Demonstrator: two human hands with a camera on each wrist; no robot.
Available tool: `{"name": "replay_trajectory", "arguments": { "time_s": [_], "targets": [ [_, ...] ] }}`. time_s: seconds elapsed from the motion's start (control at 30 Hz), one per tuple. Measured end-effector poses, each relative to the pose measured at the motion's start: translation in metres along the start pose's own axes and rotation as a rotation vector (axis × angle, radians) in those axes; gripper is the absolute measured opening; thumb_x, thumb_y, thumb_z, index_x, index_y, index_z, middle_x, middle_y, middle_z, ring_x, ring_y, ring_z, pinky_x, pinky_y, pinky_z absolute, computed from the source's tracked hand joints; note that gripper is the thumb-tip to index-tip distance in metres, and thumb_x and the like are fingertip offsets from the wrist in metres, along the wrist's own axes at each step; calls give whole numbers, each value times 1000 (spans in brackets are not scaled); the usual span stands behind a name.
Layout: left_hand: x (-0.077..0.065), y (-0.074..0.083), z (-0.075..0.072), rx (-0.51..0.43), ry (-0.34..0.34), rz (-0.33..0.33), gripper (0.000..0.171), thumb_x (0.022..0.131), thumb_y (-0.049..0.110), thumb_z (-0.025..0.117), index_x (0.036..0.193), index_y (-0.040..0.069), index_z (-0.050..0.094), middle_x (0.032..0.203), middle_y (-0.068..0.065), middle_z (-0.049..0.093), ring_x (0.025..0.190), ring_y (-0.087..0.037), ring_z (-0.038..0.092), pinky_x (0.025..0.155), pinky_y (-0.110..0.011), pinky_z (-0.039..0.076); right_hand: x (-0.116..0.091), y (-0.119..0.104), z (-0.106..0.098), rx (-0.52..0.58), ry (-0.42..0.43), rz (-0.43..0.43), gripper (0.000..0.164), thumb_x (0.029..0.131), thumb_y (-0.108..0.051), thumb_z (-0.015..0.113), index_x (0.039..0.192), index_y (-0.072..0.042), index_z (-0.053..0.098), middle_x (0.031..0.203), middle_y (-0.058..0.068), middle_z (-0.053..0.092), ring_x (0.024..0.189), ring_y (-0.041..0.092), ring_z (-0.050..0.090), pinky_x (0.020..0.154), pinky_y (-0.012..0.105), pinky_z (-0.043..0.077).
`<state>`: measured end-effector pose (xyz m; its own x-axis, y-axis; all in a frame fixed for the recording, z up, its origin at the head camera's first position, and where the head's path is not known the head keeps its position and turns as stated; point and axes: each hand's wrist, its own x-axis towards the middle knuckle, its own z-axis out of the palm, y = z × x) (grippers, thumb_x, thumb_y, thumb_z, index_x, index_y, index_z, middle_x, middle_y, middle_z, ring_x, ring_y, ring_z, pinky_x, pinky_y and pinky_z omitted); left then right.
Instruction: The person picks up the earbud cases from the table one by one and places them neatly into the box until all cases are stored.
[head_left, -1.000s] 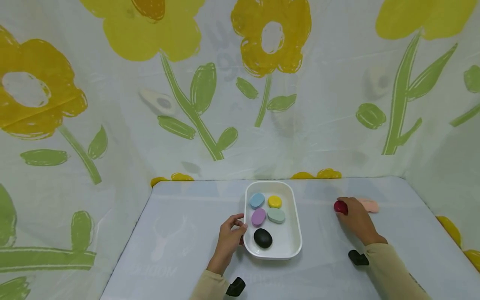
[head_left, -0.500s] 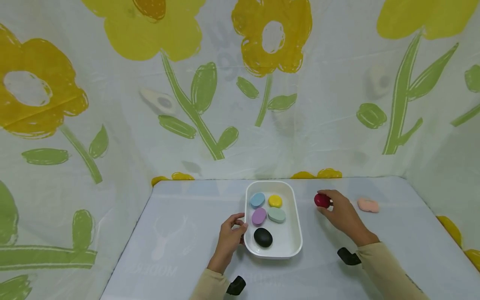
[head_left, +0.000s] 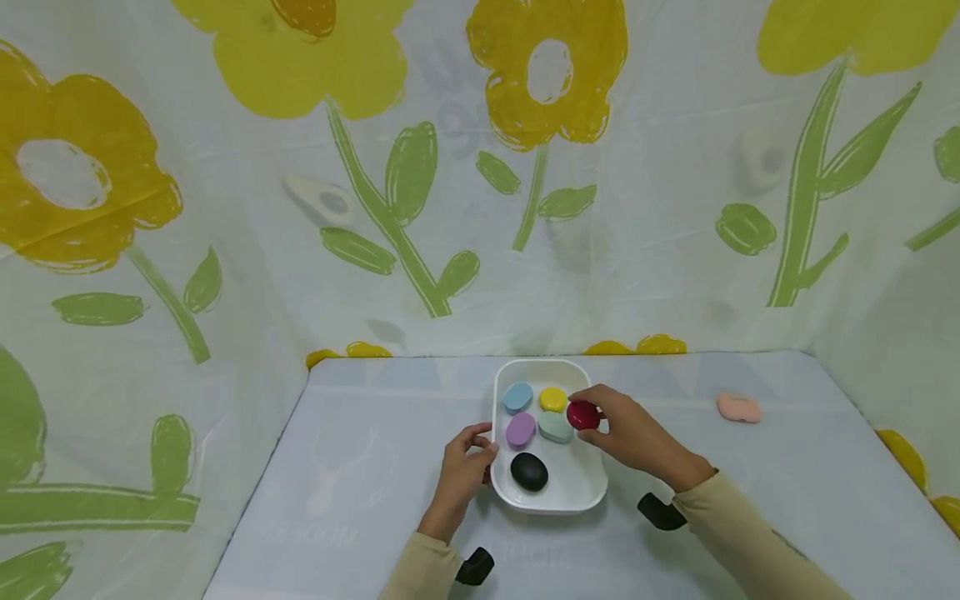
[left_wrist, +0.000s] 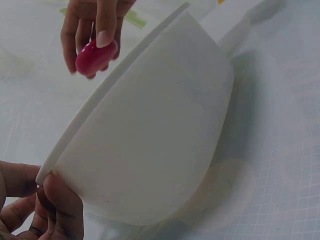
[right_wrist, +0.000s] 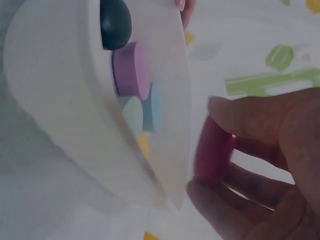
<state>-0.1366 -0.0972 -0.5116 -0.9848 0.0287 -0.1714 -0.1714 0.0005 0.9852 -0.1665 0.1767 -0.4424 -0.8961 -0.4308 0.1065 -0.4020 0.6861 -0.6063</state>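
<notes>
Over the right side of a white plastic tray (head_left: 573,487), my right hand (head_left: 645,437) pinches a red, rounded bar of soap (head_left: 581,416) between thumb and fingers. The right wrist view shows the red soap (right_wrist: 214,152) edge-on, above the rim. My left hand (head_left: 459,479) grips the tray's left rim, with thumb and curled fingers on it in the left wrist view. Inside the tray lie a blue soap (head_left: 517,397), a yellow soap (head_left: 552,399), a purple soap (head_left: 521,430), a pale green soap (head_left: 555,427) and a black soap (head_left: 529,472).
A pale pink soap (head_left: 738,407) lies on the white table (head_left: 360,467) to the right of the tray. Behind and beside the table hangs a white cloth (head_left: 652,275) printed with yellow flowers. Each wrist carries a black camera mount.
The right hand has carried the red soap leftward from beside the pink soap to over the tray, which uncovered the pink one. The left hand stays on the rim.
</notes>
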Motion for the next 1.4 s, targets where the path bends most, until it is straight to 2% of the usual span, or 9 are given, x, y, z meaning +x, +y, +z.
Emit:
{"name": "replay_trajectory", "arguments": {
  "time_s": [0.23, 0.47, 0.8, 1.2, 1.4],
  "targets": [
    [1, 0, 0, -5, 6, 0, 41, 102, 1, 64, 141, -7, 57, 103, -8, 56, 59, -13, 57, 52, -23, 52, 11, -11, 12, -49, -174, -90, 44, 88, -2, 84, 129, 1, 67, 116, 5, 68, 105, 22, 62, 91, 42, 61],
    [0, -2, 0, 7, 10, 7, 41, 102, 1, 64, 141, -10, 56, 102, -8, 57, 56, -10, 55, 49, -23, 50, 20, -18, 25, -69, -282, -63, 42, 87, -2, 85, 126, -1, 69, 117, 7, 69, 108, 25, 62, 92, 45, 61],
    [1, -3, 1, 22, 11, 11, 41, 102, 0, 64, 141, -11, 56, 101, -8, 57, 55, -11, 54, 50, -23, 49, 26, -15, 39, -102, -295, -91, 42, 84, 1, 87, 123, -4, 72, 115, 6, 71, 106, 25, 64, 95, 46, 61],
    [-1, -2, 1, -2, 7, 4, 40, 101, 0, 64, 140, -8, 58, 101, -8, 57, 58, -10, 56, 50, -22, 50, 28, -18, 41, -96, -310, -141, 39, 84, 8, 83, 120, -3, 73, 111, 4, 69, 103, 21, 63, 97, 43, 59],
    [-2, -1, 2, 4, 10, 20, 41, 101, 0, 64, 140, -9, 57, 102, -8, 57, 58, -10, 55, 50, -22, 49, 22, -17, 36, -80, -301, -140, 39, 85, 7, 83, 121, -2, 73, 116, 11, 69, 108, 27, 64, 97, 45, 60]
  ]
}}
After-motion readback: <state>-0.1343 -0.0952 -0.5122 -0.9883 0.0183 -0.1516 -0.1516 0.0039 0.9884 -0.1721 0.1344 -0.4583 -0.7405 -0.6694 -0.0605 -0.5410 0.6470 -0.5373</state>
